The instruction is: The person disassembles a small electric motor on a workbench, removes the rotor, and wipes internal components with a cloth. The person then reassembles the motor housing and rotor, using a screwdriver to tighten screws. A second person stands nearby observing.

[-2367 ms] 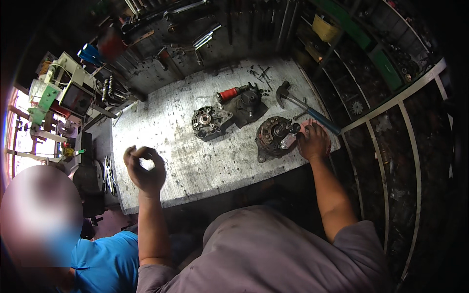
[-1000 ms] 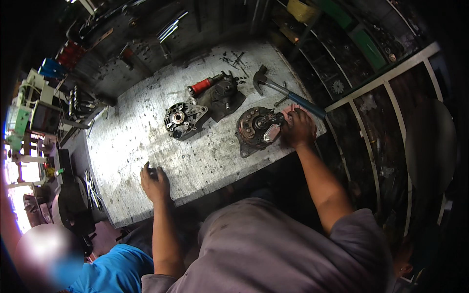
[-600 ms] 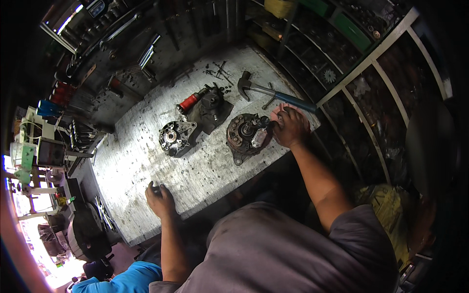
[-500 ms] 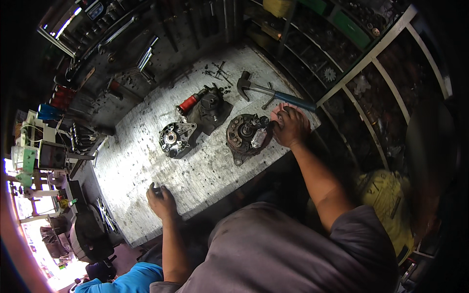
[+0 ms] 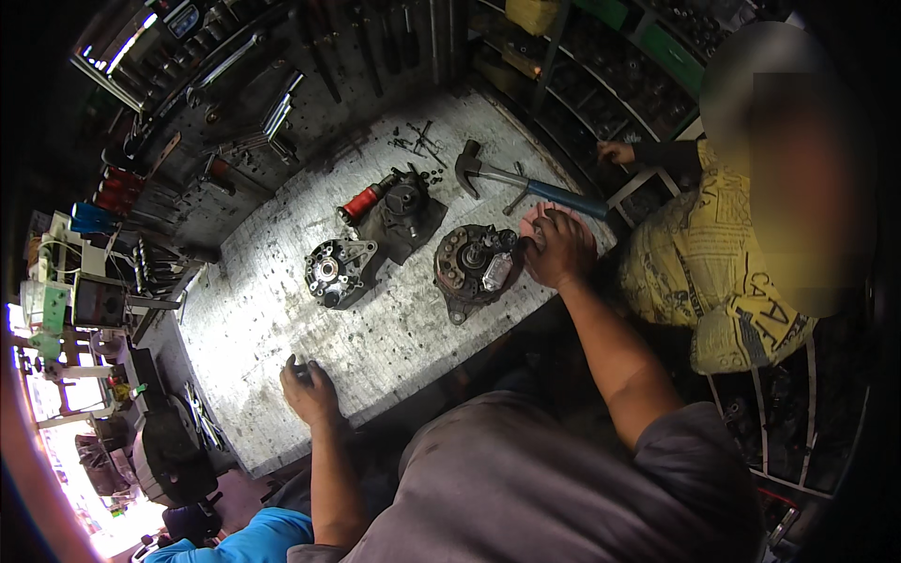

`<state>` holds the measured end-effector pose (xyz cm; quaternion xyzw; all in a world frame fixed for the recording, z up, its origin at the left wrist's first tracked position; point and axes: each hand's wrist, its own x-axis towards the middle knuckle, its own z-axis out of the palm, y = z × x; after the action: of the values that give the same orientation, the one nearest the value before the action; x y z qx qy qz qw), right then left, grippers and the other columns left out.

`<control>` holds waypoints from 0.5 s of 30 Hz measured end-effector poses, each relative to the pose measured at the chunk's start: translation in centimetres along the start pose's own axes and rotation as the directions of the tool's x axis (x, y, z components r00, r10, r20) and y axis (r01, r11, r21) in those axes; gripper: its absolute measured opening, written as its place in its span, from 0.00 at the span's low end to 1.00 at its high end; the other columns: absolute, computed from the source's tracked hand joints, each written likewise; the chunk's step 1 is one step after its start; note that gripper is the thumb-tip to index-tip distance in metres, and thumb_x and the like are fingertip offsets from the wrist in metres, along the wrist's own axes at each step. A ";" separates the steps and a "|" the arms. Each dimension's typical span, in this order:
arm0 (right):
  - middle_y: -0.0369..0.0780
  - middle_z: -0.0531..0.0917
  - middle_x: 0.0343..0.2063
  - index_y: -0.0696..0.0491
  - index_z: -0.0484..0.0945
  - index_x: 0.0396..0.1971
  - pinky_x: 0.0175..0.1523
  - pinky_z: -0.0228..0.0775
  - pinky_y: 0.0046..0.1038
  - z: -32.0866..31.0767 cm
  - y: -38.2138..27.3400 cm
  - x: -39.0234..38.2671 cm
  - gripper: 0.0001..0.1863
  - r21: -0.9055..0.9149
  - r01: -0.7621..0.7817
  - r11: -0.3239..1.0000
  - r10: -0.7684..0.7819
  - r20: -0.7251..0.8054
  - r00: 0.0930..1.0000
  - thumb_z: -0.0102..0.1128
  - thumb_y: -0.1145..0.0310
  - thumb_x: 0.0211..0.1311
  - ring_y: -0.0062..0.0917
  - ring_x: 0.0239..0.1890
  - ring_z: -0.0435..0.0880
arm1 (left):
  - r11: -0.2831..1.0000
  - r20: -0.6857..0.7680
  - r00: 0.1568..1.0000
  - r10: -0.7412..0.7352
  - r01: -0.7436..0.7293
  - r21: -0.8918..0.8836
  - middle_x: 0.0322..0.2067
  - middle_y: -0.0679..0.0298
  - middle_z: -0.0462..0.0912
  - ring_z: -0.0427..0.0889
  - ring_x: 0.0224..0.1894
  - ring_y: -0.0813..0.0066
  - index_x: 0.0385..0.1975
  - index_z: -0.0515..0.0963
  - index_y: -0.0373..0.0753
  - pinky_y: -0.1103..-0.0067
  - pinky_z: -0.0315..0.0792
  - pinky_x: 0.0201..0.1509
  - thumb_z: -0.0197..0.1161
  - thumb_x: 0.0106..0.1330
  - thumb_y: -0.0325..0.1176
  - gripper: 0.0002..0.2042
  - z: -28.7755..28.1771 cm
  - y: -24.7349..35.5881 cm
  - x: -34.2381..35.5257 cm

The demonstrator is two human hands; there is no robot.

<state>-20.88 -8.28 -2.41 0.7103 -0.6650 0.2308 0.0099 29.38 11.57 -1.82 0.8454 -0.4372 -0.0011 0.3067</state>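
My right hand (image 5: 561, 251) rests at the right side of the worktable (image 5: 253, 394), its bent fingers over a crumpled pink rag (image 5: 532, 214). Just left of it lies a dirty, round alternator half (image 5: 460, 261) with a silver block on its face. My left hand (image 5: 310, 392) lies by the front edge, fingers loosely curled and apart, with dark fingertips; I make out nothing in it. A second metal end housing (image 5: 328, 272) with a central bearing sits mid-table. Behind it a red-handled tool (image 5: 361, 202) lies against a black round part (image 5: 408, 199) on a dark sheet.
A claw hammer (image 5: 526, 180) with a blue handle lies behind the rag. Several long bolts (image 5: 422, 139) are scattered at the back. Hand tools hang along the back left. At right, a person in yellow printed covering (image 5: 694, 253) stands beside the shelves. Someone's blue sleeve (image 5: 249, 535) shows lower left.
The person in yellow has come up on the right, rising into view with a hand near the shelves. My own hands and the table parts have hardly moved.
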 end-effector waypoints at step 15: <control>0.39 0.88 0.57 0.44 0.89 0.49 0.68 0.76 0.44 -1.4 -0.6 0.4 0.21 -0.092 0.054 0.994 -0.060 -0.070 0.996 0.79 0.52 0.57 0.40 0.59 0.87 | 1.000 0.022 0.999 -0.028 0.028 0.010 0.47 0.54 0.84 0.88 0.42 0.59 0.63 0.80 0.36 0.63 0.82 0.49 0.69 0.74 0.32 0.19 0.4 -0.5 0.0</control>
<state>-20.76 -8.15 -0.81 0.7189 -0.6534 0.2258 0.0725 29.70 11.58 -2.39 0.8530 -0.4285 -0.0125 0.2977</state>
